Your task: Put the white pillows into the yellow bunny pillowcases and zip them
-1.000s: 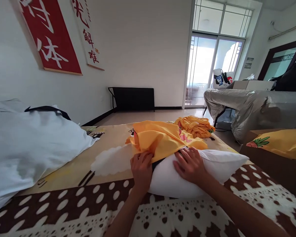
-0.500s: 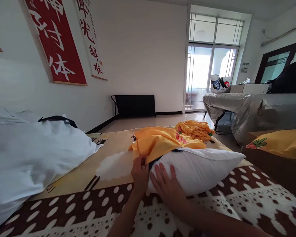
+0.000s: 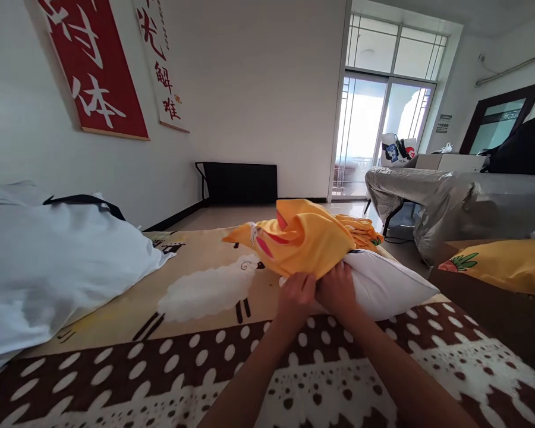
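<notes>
Hands close together at the near edge of the yellow cover (image 3: 314, 238): your left hand (image 3: 295, 299) pinches the cloth, while your right hand (image 3: 337, 291) lies just beside it against the white pillow (image 3: 387, 286) — its fingertips are hidden, so what they grip cannot be told. Cover and pillow rest on the patterned blanket (image 3: 200, 291), the pillow's right end uncovered. For good control, keep the left pinch firm, steady the pillow with the right, and draw the cloth evenly — bunched folds would probably bind.
</notes>
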A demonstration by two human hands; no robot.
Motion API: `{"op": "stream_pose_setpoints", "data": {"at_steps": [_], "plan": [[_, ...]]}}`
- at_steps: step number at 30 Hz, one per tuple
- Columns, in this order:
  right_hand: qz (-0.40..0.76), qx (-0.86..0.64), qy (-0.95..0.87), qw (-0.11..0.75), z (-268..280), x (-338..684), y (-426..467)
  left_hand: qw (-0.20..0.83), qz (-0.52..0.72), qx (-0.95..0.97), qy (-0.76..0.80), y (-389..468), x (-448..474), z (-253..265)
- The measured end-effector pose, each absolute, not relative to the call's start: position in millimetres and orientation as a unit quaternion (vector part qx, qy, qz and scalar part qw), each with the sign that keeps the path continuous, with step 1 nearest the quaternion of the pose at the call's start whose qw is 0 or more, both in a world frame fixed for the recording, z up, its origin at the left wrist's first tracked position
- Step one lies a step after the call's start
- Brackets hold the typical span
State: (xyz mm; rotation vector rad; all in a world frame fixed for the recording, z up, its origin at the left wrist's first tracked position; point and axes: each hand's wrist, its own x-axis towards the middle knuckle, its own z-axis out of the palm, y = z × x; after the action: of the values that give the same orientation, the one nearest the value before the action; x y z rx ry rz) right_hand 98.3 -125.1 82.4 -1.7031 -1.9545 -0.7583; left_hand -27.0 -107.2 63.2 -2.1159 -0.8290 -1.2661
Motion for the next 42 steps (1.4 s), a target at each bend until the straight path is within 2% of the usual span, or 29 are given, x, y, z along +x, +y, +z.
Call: {"op": "stream_pose_setpoints", "data": {"at_steps": [5, 10, 16, 19, 25, 28, 30, 34, 36, 39, 42], "plan": [[-0.314, -0.660, -0.624, 0.277, 76.5, 132.9, -118.7, 0.283, -0.436, -0.805, -0.285, -102.5, 10.9, 80.3], [-0.362, -0.650, -0.577, 0.337, 72.9, 147.7, -111.9, 0.289, -0.434, -0.794, -0.313, -79.7, 1.5, 88.5], [-0.379, -0.605, -0.570, 0.406, 71.2, 154.1, -104.9, 0.205, -0.439, -0.811, -0.327, -62.7, -20.0, 96.8], [-0.362, -0.566, -0.589, 0.449, 67.0, 155.1, -107.6, 0.198, -0.427, -0.820, -0.325, -56.3, -21.7, 102.2], [-0.416, -0.434, -0.590, 0.539, 46.7, 139.0, -123.0, 0.206, -0.535, -0.747, -0.337, -49.9, -7.8, 84.6], [-0.395, -0.415, -0.626, 0.530, 32.5, 119.6, -129.8, 0.194, -0.602, -0.691, -0.350, -53.0, -0.5, 75.6], [-0.388, -0.448, -0.639, 0.490, 29.1, 105.8, -134.5, 0.186, -0.640, -0.663, -0.341, -58.5, 0.5, 80.8], [-0.423, -0.505, -0.636, 0.402, 53.3, 81.9, -153.8, 0.188, -0.696, -0.623, -0.302, -83.0, -2.8, 127.8], [-0.441, -0.505, -0.621, 0.406, 78.6, 72.7, -169.3, 0.209, -0.716, -0.620, -0.243, -102.5, -3.2, 163.4], [-0.441, -0.487, -0.593, 0.465, 113.5, 64.5, -191.4, 0.281, -0.709, -0.635, -0.123, -130.5, -2.4, 208.8], [-0.390, -0.482, -0.624, 0.475, 120.9, 64.3, -196.8, 0.358, -0.628, -0.675, -0.147, -141.4, -4.6, 219.7]]}}
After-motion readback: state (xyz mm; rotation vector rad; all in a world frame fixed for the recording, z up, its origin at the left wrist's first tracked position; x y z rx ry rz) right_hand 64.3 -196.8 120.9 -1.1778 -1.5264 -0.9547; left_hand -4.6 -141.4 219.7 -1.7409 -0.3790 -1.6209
